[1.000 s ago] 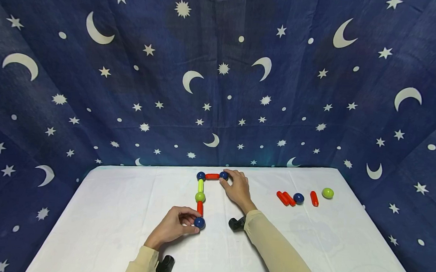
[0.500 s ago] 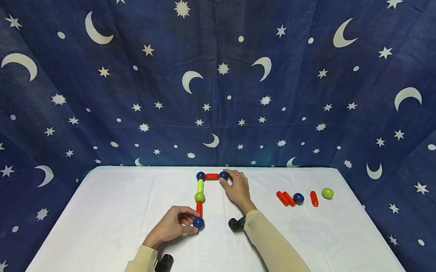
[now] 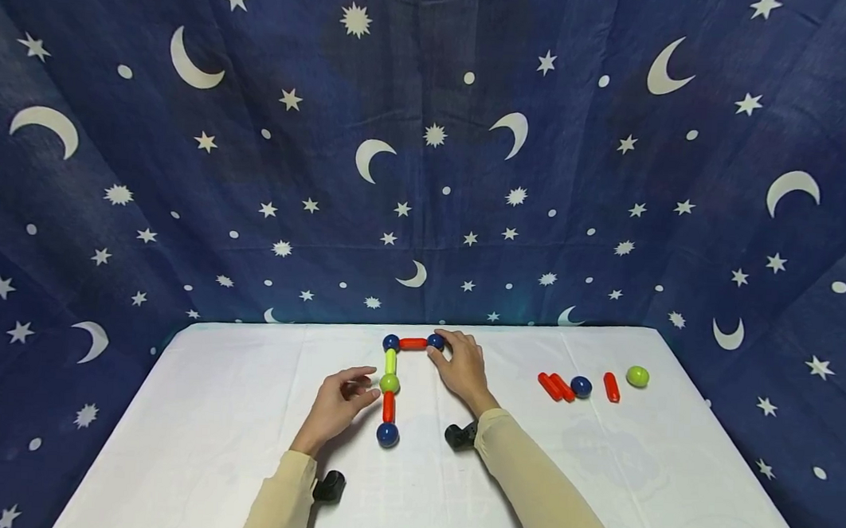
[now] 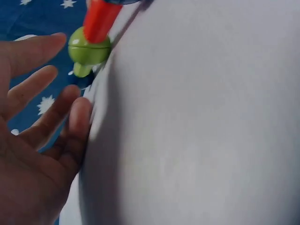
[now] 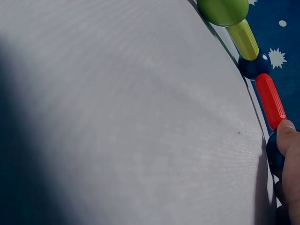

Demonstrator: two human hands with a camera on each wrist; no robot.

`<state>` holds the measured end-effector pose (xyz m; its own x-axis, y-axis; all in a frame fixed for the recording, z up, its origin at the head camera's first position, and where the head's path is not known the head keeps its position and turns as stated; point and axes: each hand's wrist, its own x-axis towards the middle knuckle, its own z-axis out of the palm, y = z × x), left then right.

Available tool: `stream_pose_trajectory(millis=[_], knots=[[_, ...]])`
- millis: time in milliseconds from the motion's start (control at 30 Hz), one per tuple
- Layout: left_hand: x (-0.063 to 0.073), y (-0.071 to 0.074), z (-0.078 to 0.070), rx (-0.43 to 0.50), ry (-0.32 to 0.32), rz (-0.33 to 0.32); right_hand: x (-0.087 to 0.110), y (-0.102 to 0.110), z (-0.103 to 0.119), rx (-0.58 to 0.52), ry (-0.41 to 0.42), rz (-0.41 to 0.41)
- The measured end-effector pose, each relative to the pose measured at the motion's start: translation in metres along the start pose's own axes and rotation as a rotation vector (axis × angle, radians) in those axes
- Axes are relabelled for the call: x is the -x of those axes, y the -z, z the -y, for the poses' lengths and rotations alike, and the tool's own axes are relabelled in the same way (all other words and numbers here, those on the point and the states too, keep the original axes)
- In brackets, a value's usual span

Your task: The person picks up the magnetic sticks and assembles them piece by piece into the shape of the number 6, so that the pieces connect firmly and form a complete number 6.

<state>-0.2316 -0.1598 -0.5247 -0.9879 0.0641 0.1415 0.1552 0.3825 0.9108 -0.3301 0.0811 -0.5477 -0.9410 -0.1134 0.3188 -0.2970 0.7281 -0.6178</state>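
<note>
Ball-and-rod figure, seven pieces, lying on a white tablecloth [image 3: 243,414] between two hands. Upright line of the figure, from far to near: corner blue ball [image 3: 391,342], yellow-green rod [image 3: 391,363], middle green ball [image 3: 389,383], lower red rod [image 3: 389,407], near blue ball [image 3: 388,435]. Crossbar, running right from the corner: upper red rod [image 3: 413,344], then end blue ball [image 3: 436,341]. Right hand [image 3: 464,370]: thumb and fingertips clamped on the end blue ball, the ball at the hand's far left edge. Left hand [image 3: 335,407]: fingers and thumb apart, holding nothing; the middle green ball and lower red rod lie just beside the thumb tip, to its right, and the near blue ball lies nearer the wearer than the fingertips. Loose stock, well apart to the right of the right hand, in order: two red rods side by side [image 3: 549,386], loose blue ball [image 3: 581,386], single red rod [image 3: 612,387], loose green ball [image 3: 637,376]. Backing: navy curtain [image 3: 428,168] printed with pale moons and stars. Both forearms in beige sleeves [image 3: 537,481]
</note>
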Motion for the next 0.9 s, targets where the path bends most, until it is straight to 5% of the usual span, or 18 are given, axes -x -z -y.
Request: stream_pose_trajectory(millis=[167,600,900], knots=[[-0.012,-0.01,0.002,-0.032,0.012,-0.025,0.001,0.0,0.0,0.012,-0.006,0.018],[-0.021,-0.014,0.006,0.003,0.03,0.042,-0.001,0.0,0.001,0.034,0.017,0.018],[-0.021,-0.01,0.005,0.028,0.075,0.071,0.0,0.013,-0.006,-0.134,0.037,0.076]])
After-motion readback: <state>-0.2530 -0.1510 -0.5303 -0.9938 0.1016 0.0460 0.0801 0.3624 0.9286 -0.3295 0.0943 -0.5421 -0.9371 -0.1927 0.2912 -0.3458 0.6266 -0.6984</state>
